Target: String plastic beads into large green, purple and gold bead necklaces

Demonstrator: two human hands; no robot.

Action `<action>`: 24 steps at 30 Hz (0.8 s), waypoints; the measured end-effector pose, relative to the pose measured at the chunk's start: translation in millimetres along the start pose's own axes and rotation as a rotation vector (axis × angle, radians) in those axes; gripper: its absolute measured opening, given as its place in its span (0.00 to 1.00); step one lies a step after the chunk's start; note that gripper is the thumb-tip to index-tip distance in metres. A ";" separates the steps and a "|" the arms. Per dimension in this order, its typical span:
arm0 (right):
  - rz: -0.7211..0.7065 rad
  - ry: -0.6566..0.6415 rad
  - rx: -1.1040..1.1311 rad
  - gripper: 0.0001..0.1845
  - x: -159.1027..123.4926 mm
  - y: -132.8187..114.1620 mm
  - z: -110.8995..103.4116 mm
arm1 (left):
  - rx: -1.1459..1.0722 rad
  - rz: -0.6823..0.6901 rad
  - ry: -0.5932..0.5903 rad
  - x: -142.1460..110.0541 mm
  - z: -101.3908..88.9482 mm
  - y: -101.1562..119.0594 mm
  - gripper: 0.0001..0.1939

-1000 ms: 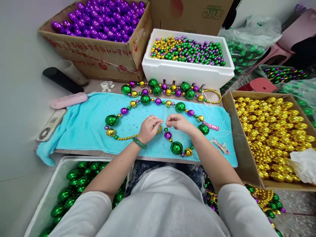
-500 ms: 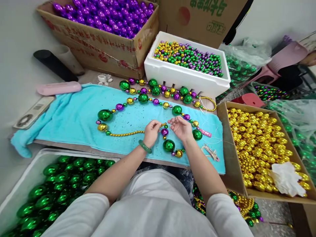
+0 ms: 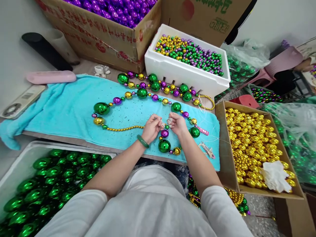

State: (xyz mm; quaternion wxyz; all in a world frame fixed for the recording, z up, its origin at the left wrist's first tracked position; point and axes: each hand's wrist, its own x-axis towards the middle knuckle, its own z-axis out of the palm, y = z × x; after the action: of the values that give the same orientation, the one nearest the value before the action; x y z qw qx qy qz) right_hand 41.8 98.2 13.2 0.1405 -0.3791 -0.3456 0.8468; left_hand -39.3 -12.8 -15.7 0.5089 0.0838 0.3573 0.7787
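My left hand (image 3: 151,129), with a green bangle (image 3: 142,141) at its wrist, is closed in a pinch over the small gold beads of a bead necklace (image 3: 123,129). A thin bit of string seems to show at its fingertips. Close beside it, my right hand (image 3: 178,124) is closed too, its fingertips curled together; what they grip is too fine to make out. Between and below the hands hang a purple bead (image 3: 164,133) and a large green bead (image 3: 164,145) of the necklace. Its loop lies on the turquoise towel (image 3: 74,108).
Finished-looking strands (image 3: 155,86) lie along the white foam box (image 3: 182,70) of small beads. Cardboard boxes hold purple beads (image 3: 118,11) and gold beads (image 3: 256,141). Green beads (image 3: 49,181) fill a bin at lower left. Small scissors-like snips (image 3: 207,150) and a pink-red tag (image 3: 203,130) lie at right.
My right hand's fingers have gone from loosely spread to closed, up near the left fingertips. My left hand stays pinched in about the same place. The view has shifted slightly.
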 end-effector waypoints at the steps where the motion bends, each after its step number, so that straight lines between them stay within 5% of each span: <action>1: 0.008 0.015 -0.013 0.15 0.9 -1.3 -0.2 | 0.025 0.010 -0.009 0.1 -1.4 -1.1 0.15; 24: 0.068 0.125 -0.135 0.17 -1.7 1.6 -14.3 | 0.321 0.095 -0.085 -14.7 0.7 -6.9 0.12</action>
State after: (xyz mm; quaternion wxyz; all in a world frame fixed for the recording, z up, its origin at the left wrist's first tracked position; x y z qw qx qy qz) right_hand 53.5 103.0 6.3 0.1069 -0.4513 -0.3793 0.8007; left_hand -27.0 -23.5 -16.1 0.4664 0.2137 0.4507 0.7305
